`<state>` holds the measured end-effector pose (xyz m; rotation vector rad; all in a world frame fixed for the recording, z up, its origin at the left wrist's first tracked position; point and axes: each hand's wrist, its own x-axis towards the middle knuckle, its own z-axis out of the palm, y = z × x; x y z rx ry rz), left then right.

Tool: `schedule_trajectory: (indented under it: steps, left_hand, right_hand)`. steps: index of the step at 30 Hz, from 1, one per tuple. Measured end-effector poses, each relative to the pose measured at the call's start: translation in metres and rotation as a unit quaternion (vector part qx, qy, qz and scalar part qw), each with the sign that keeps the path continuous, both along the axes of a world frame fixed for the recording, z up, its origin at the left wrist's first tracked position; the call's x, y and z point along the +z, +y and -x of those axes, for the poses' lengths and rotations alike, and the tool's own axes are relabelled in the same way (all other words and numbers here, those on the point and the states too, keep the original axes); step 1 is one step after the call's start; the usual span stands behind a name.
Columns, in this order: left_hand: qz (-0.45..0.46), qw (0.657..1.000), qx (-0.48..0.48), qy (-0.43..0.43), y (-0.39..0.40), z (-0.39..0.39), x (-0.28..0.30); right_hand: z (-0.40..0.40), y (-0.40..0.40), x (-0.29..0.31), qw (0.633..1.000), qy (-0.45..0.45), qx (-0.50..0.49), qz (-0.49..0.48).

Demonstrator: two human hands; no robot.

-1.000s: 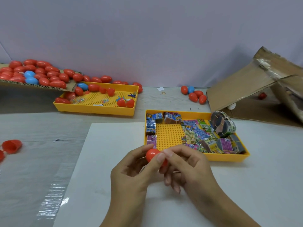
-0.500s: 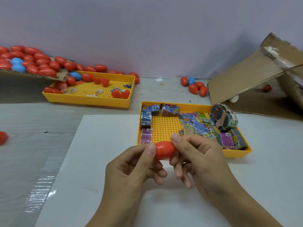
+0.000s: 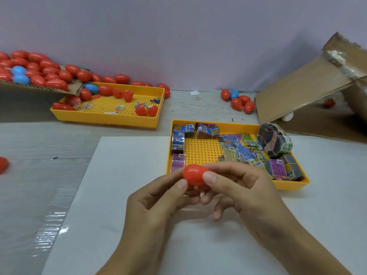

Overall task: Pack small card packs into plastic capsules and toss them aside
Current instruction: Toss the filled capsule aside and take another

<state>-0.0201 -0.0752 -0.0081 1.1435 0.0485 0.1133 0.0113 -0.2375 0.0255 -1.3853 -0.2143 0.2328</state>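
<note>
The left hand (image 3: 158,203) and right hand (image 3: 244,187) both pinch one closed red capsule (image 3: 193,177) by its ends, just in front of the near yellow tray (image 3: 288,185) of card packs (image 3: 236,150). Beyond that tray lie four red capsules (image 3: 241,103) and one blue capsule (image 3: 234,93). A second yellow tray (image 3: 103,119) sits far left.

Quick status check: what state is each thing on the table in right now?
Red capsule: closed, pinched between both hands.
Left hand: grips capsule.
Right hand: grips capsule.
Near tray: holds card packs, middle bare.
Far tray: holds capsules, open halves.
Cardboard box: flap open.
</note>
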Motion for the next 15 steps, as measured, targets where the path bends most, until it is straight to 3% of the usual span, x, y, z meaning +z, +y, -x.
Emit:
schedule_trajectory:
  steps: [5, 15]
  left_hand:
    - [0.042, 0.999, -0.012, 0.005, -0.0002, -0.0003, 0.0028]
    - [-0.04, 0.998, 0.021, -0.046, -0.0009, -0.0003, 0.0004]
  right_hand:
    - [0.0003, -0.0011, -0.0006, 0.999, -0.041, 0.005, 0.011]
    - [-0.0028, -0.005, -0.0052, 0.993, -0.109, 0.016, 0.044]
